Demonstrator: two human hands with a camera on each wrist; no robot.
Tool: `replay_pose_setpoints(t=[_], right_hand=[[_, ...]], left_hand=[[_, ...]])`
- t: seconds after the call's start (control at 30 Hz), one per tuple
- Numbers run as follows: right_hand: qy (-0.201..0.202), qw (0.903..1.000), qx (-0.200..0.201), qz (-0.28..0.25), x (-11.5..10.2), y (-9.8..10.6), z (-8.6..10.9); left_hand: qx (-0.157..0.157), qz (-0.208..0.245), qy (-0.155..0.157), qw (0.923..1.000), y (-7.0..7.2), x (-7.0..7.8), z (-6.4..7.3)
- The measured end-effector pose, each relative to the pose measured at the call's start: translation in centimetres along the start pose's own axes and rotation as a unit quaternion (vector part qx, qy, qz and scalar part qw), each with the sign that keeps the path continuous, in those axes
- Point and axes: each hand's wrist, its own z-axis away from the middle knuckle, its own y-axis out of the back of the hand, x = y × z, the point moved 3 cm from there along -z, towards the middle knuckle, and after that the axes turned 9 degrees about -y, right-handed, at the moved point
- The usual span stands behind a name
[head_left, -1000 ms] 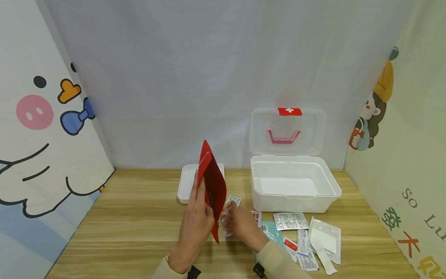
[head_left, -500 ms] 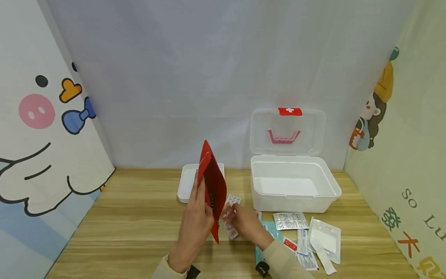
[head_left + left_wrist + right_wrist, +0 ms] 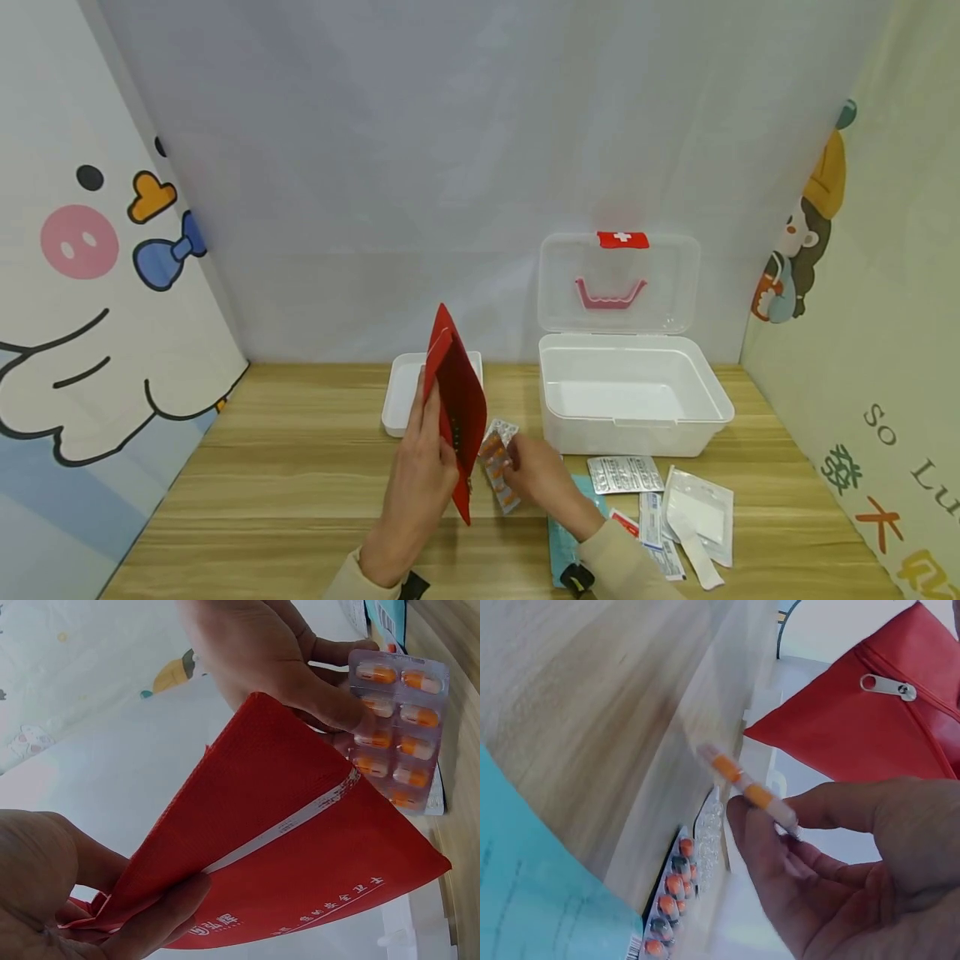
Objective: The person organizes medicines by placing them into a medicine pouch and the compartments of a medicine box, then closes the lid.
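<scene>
My left hand [image 3: 418, 483] grips a red zipped pouch [image 3: 463, 408] by its side, holding it on edge above the table. White lettering and a white strip mark the pouch face in the left wrist view, and a metal zipper pull [image 3: 889, 686] hangs at the top edge in the right wrist view. Just right of the pouch, my right hand [image 3: 546, 479] pinches a blister pack [image 3: 401, 735] of orange-and-white capsules between thumb and fingers. The pack is tilted and apart from the pouch. Seen edge-on in the right wrist view, it hides part of its own face.
An open white first-aid box [image 3: 652, 437] stands at the back right, its lid raised. Behind the pouch is a white tray [image 3: 397, 408]. A silver blister pack [image 3: 626, 475], a teal packet [image 3: 562, 554], a gauze packet [image 3: 705, 517] and white tweezers [image 3: 697, 558] lie right.
My right hand has shifted slightly right and turned the capsule pack, uncovering more of its face. The left hand and pouch have barely moved.
</scene>
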Motion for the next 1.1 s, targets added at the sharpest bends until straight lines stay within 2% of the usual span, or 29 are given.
replay_pose_setpoints(t=[0.1,0.23,0.57,1.1], right_hand=[[-0.008,0.9995,-0.012,-0.028,0.0,0.3,-0.1],[-0.009,0.9993,-0.005,-0.036,0.0,1.0,0.0],[0.013,0.9957,0.066,-0.063,-0.3,3.8,1.1],[0.011,0.9911,0.062,-0.118,-0.6,7.2,2.3]], left_hand=[[-0.006,-0.005,0.004,1.0000,-0.1,0.0,0.0],[-0.006,-0.012,0.005,0.9999,-0.1,0.0,-0.1],[0.001,-0.009,0.001,1.0000,0.2,0.3,-0.2],[0.007,-0.002,-0.011,0.9999,0.1,0.8,-0.4]])
